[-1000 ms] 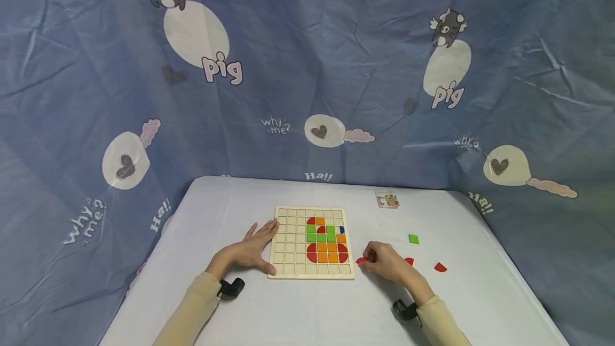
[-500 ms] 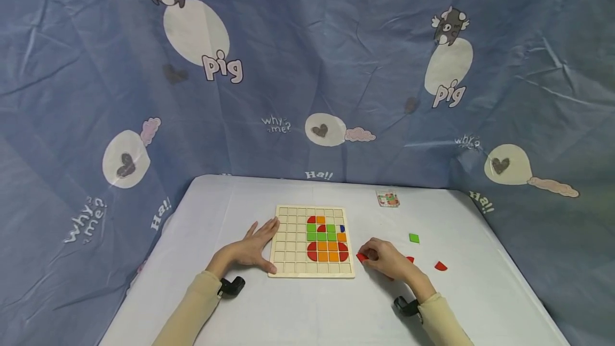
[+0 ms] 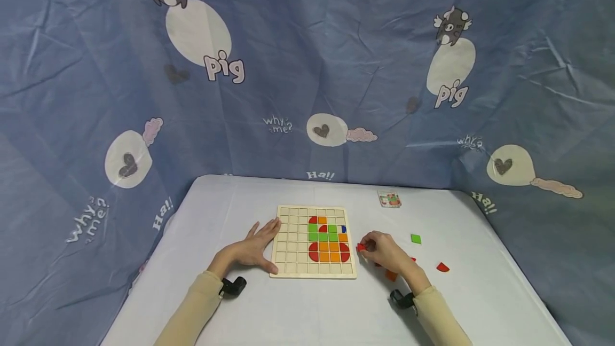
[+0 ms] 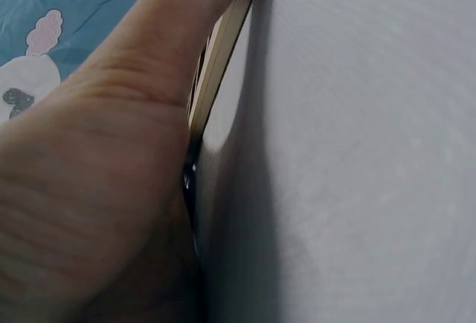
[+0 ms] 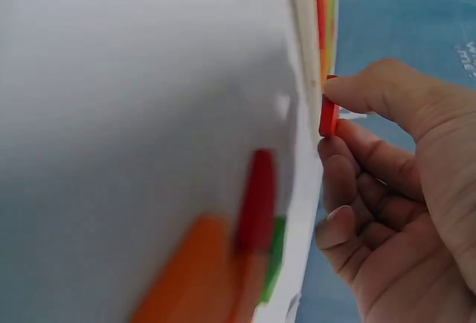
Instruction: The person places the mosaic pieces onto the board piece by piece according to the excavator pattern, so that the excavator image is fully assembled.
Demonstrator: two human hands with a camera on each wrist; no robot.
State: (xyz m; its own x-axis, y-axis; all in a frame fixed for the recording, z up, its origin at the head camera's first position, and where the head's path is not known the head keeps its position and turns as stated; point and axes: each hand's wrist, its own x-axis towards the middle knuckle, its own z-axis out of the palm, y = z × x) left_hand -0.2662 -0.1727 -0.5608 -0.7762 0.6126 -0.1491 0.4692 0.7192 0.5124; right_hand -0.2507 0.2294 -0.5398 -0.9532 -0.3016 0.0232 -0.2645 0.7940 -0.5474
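A wooden grid board (image 3: 291, 269) lies on the table, its right half bearing red, orange and green tiles plus a blue one. My left hand (image 3: 253, 246) rests along the board's left edge, fingers spread and thumb near the lower left corner. Just right of the board, my right hand (image 3: 384, 254) pinches a small red tile (image 3: 361, 248) between thumb and fingers. The right wrist view shows this red tile (image 5: 328, 115) from its edge, between the fingertips. An orange tile (image 3: 391, 275) lies below the right hand, which partly covers other red tiles there.
On the right lie a green square tile (image 3: 416, 238) and a red quarter-circle tile (image 3: 442, 267). A small picture card (image 3: 389, 199) is at the back. Blue printed cloth (image 3: 269, 95) rises behind the white table (image 3: 307, 314).
My right hand has moved slightly away from me with the red tile, up along the board's right edge. The orange tile has come into sight below it. My left hand stays put.
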